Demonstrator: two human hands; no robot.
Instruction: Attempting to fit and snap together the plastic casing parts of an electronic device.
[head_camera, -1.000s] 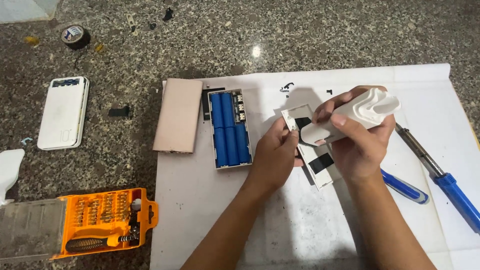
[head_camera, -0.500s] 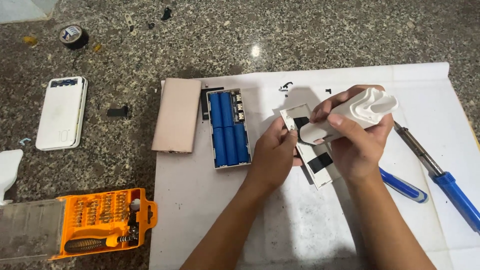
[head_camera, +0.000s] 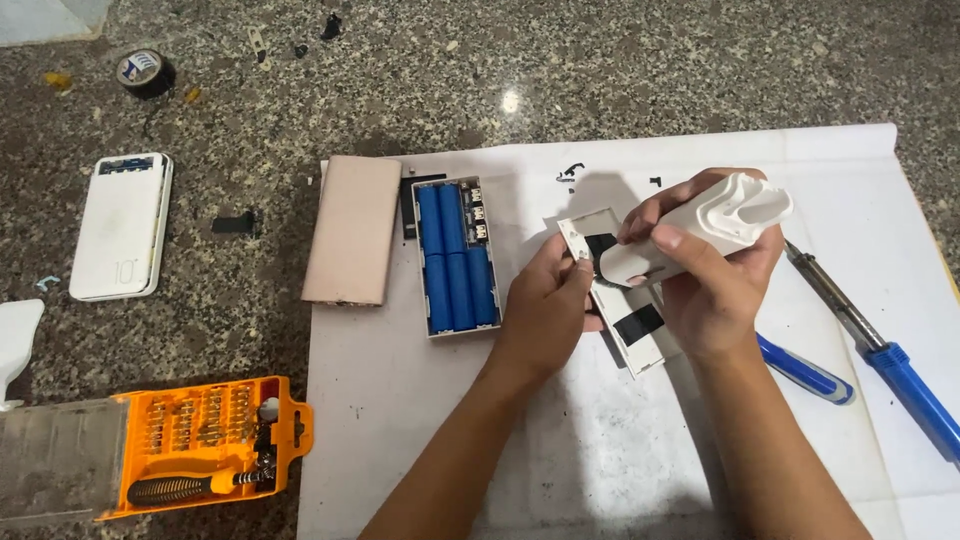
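My right hand (head_camera: 715, 285) grips a white handheld tool (head_camera: 700, 225) with a rounded body, its tip pointed down at a white flat case part (head_camera: 625, 320) with black patches lying on the white paper sheet (head_camera: 600, 440). My left hand (head_camera: 545, 305) rests on the left edge of that white part, fingers curled against it. Just left of my left hand lies an opened power bank tray (head_camera: 455, 255) with several blue cylindrical cells, and beside it a pink cover (head_camera: 352, 243).
A white power bank (head_camera: 120, 225) lies at the left on the granite counter. An orange screwdriver bit set (head_camera: 200, 445) sits at the lower left. Blue-handled tools (head_camera: 895, 375) lie at the right. A black tape roll (head_camera: 143, 70) is at the top left.
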